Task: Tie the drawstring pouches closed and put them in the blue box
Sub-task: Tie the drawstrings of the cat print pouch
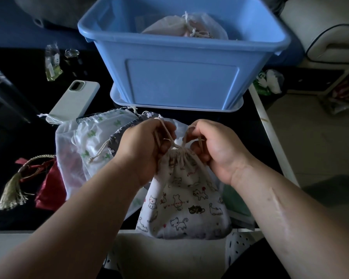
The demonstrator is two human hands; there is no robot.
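At the near edge of the black tabletop (18, 141), a cat-print drawstring pouch (185, 204) is held up by its tightly gathered neck. The left hand (147, 150) has its fingers curled round one length of the cream cord (165, 129). The right hand (212, 152) pinches the other length just beside the neck (both hands touch the fabric there). The blue box (181, 81) sits at the far middle of the tabletop, a pale tied pouch (181, 25) inside it. Left of the hands lie a white butterfly-print pouch (93, 135), a grey flowered pouch (117, 135) and, nearer the left edge, a red satin pouch (48, 190). A phone (75, 101) lies beyond them.
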